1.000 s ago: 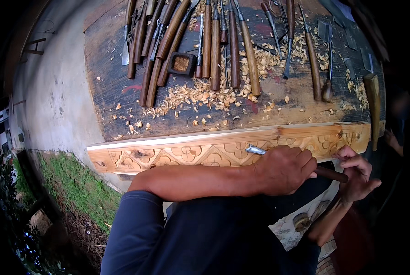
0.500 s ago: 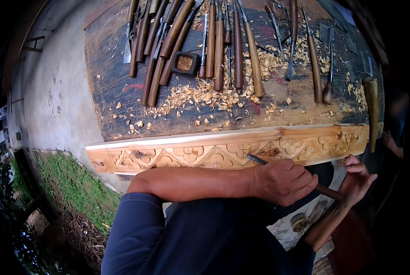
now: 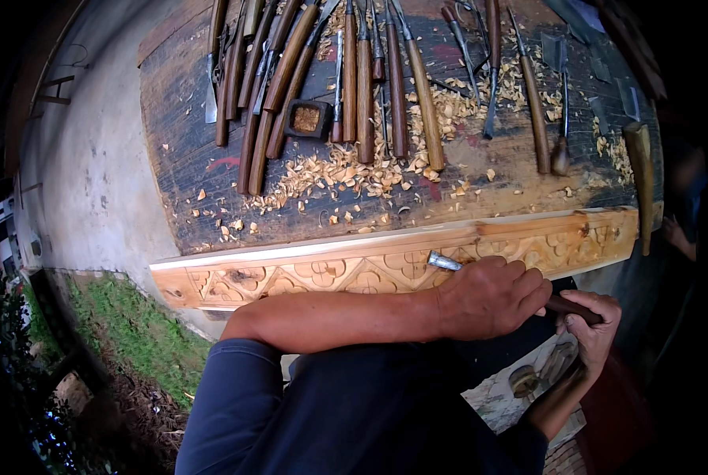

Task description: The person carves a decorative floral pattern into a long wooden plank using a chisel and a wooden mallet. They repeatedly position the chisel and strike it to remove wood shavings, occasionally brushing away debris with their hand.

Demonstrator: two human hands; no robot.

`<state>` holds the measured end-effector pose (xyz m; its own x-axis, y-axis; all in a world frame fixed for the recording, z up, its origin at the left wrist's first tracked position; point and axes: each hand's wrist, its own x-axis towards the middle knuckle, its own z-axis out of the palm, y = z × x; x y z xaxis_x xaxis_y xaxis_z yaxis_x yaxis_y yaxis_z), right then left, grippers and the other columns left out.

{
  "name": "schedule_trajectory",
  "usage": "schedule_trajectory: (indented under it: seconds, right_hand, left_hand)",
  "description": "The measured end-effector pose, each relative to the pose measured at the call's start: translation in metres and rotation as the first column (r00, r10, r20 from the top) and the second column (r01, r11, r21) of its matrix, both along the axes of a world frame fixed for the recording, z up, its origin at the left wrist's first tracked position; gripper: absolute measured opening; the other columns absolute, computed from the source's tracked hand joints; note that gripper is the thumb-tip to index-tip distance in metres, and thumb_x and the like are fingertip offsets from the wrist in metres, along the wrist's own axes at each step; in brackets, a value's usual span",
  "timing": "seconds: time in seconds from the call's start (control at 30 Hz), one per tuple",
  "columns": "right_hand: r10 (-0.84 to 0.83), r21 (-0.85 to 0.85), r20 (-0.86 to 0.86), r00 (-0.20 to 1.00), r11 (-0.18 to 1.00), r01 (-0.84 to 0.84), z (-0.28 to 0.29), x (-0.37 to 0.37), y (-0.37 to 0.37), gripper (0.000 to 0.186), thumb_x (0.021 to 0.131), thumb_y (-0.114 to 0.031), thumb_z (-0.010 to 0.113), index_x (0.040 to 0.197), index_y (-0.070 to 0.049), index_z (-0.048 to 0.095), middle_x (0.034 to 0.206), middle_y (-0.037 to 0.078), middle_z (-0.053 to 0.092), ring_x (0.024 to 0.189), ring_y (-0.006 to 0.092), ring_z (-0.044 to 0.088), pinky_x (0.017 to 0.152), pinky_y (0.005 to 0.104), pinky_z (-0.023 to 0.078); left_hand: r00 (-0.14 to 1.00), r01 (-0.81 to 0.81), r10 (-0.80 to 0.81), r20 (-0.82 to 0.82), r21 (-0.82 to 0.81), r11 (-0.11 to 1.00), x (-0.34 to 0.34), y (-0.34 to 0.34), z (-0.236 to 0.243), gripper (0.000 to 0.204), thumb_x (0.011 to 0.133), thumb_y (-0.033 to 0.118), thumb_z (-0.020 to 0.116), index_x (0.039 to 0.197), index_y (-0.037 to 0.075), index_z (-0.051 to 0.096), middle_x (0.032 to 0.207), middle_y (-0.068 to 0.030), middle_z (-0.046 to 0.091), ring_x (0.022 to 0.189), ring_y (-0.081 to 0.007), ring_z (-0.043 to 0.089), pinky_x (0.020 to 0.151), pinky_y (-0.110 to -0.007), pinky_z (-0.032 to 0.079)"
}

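Observation:
A long pale board (image 3: 346, 273) carved with zigzags and rounded petal shapes lies along the bench's near edge. Across its right half reaches my left hand (image 3: 492, 297), closed around a carving gouge (image 3: 445, 261). The gouge's metal blade sticks out to the left over the carving, its tip at or just above the wood; I cannot tell which. My right hand (image 3: 591, 326) is closed on the dark wooden handle (image 3: 575, 308), near its end. My left forearm hides part of the board's lower edge.
Several wooden-handled chisels (image 3: 366, 103) lie across the dark bench (image 3: 211, 190) among wood shavings (image 3: 330, 174). A small square dark box (image 3: 308, 119) sits between them. A wooden mallet-like piece (image 3: 640, 174) lies at the right edge. Another person (image 3: 686, 206) is at far right.
My right hand has gone from spread fingers at the handle's end to a grip around it. The gouge has turned, showing its bright blade face. The view has shifted slightly.

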<state>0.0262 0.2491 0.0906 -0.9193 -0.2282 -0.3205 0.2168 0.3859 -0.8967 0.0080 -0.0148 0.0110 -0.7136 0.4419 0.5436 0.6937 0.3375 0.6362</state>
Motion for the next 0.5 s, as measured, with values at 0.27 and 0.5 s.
schedule_trajectory:
  seconds: [0.27,0.5]
  right_hand:
    - [0.037,-0.066,0.063,0.997,0.997,-0.033,-0.014,-0.042,-0.002,0.022,0.082,0.001,0.078,0.102,0.009,0.077,0.077,0.015,0.073,0.057,0.0178,0.068,0.051,0.028,0.053]
    - [0.028,-0.288,-0.004,1.0,0.957,-0.028,-0.011,-0.024,0.009,0.042,0.083,-0.005,0.08,0.119,0.009,0.064,0.083,0.02,0.075,0.061,0.0221,0.072,0.057,0.0319,0.059]
  left_hand:
    - [0.98,-0.113,0.114,0.161,-0.014,0.993,-0.003,0.002,0.001,0.031,0.089,0.027,0.075,0.111,0.007,0.071,0.083,-0.0011,0.056,0.075,-0.016,0.063,0.059,-0.03,0.048]
    - [0.991,-0.116,0.116,0.064,-0.001,0.993,-0.004,-0.006,0.012,0.033,0.089,0.03,0.074,0.113,0.007,0.071,0.081,0.0001,0.052,0.071,-0.0144,0.058,0.058,-0.031,0.045]
